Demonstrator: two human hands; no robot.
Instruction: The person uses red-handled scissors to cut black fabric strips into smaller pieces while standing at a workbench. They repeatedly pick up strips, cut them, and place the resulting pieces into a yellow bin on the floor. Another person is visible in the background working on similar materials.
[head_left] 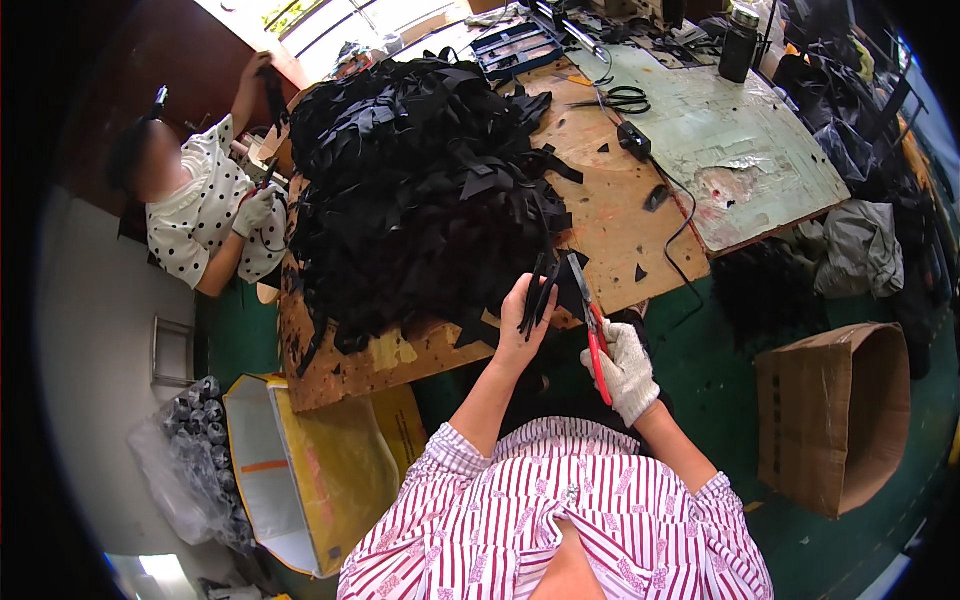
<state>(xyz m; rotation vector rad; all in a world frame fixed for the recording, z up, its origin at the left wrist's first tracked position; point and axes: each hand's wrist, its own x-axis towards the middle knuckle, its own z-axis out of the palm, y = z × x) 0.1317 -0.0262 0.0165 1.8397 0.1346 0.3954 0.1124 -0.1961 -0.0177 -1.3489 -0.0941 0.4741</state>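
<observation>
- Shirt (540, 500), striped red and white, on the near side of the pile.
- Right hand (628, 368), in a pale knit glove, just off the pile's near right corner; its fingers are closed around the red handles of a tool (598, 350). The tool's grey tip points up toward the board beside the pile; whether its jaws are parted I cannot tell.
- Left hand (520, 325), bare, at the pile's near right edge, gripping a small bunch of black strips (540, 295) that stick up and down out of the fist, close to the tool's tip.
- Yellow bin (335, 480), nearer than the pile and to its left, its mouth facing left.
- Carton (810, 415), brown and open, well to the right of the pile.
- Pile (420, 190) of black strips, heaped high on a wooden board (590, 215), loose scraps around it.
- Co-worker (205, 195), in a dotted top, left of the pile, one gloved hand on a tool, the other hand raised with black material.
- Scissors (625, 98), beyond the pile's right side, on the board.
- Bottle (738, 45), dark, farther right of the pile, upright on a pale green tabletop (740, 140).
- Tray (515, 48), blue, just past the pile's far edge.
</observation>
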